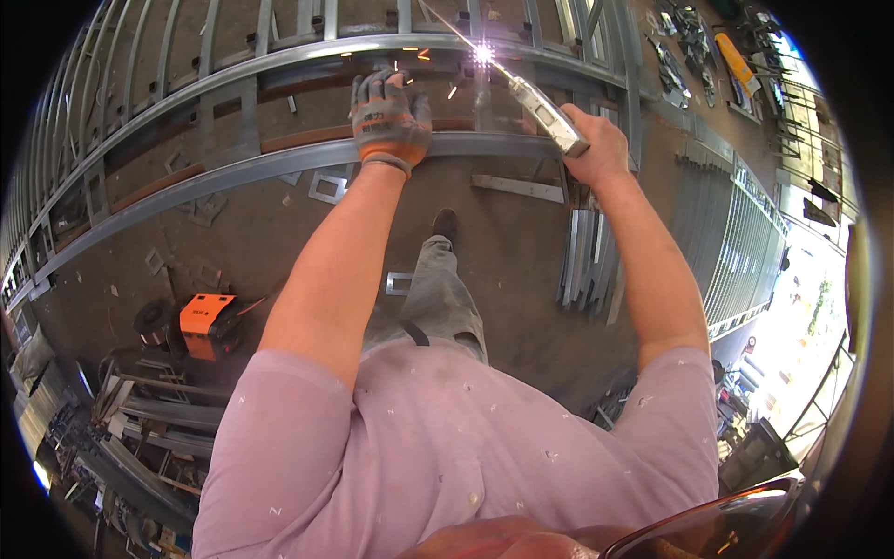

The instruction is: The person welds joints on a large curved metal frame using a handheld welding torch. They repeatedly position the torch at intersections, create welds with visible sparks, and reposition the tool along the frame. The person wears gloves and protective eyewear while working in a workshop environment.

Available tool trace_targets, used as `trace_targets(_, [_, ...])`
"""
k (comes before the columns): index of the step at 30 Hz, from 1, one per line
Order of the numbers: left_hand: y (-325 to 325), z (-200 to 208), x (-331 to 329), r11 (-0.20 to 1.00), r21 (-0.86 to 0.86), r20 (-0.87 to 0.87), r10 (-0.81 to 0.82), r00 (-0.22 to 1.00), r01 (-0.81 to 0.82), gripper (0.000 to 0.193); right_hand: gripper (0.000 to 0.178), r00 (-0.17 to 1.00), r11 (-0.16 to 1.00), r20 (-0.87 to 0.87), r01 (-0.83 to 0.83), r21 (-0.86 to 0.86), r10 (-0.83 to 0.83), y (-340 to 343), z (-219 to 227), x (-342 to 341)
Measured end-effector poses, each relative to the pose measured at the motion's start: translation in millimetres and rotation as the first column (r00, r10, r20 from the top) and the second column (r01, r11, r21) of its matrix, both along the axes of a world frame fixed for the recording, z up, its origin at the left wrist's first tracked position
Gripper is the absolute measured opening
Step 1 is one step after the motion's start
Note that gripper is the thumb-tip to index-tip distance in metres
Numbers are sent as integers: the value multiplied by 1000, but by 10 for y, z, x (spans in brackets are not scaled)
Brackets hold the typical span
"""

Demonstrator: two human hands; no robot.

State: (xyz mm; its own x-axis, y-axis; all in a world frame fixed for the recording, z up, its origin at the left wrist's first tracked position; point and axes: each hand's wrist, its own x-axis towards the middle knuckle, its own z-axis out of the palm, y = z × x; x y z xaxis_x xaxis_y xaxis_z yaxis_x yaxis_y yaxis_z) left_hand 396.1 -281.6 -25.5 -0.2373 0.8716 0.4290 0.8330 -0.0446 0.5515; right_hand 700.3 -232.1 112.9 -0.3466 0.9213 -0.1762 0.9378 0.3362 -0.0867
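Observation:
My bare right hand (596,144) is closed round the pale grey body of a hand-held welding torch (548,112). The torch's thin tip meets a bright white-violet arc (482,54) at the curved-looking upper rail (363,45) of a steel frame. My left hand (389,119), in a grey and orange work glove, lies over the frame left of the arc, its fingers stretched forward and close together. Orange sparks fly near its fingertips. Below the glove's wrist runs the frame's nearer rail (307,156). Glare hides the exact spot under the arc.
An orange box-shaped machine (209,326) stands on the floor at left beside a wire spool (154,321). Steel strips (587,261) are stacked at right. A flat bar (519,188) and small rectangular plates (328,186) lie near my foot. Metal stock (149,466) fills the lower left.

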Motion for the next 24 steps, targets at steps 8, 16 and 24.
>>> trace_targets(8, [-668, 129, -1222, 954, 165, 103, -271, 957, 252, 51, 48, 989, 986, 25, 144, 84, -146, -538, 114, 331])
trace_targets(16, [-1076, 264, -3510, 921, -365, -383, -280, 880, 134, 68, 32, 966, 993, -233, 116, 12, -110, -1574, 979, -768])
trace_targets(24, [-830, 366, -3465, 731, -662, -394, -529, 752, 167, 89, 37, 976, 990, -170, -139, -10, 135, -1248, 783, -2323])
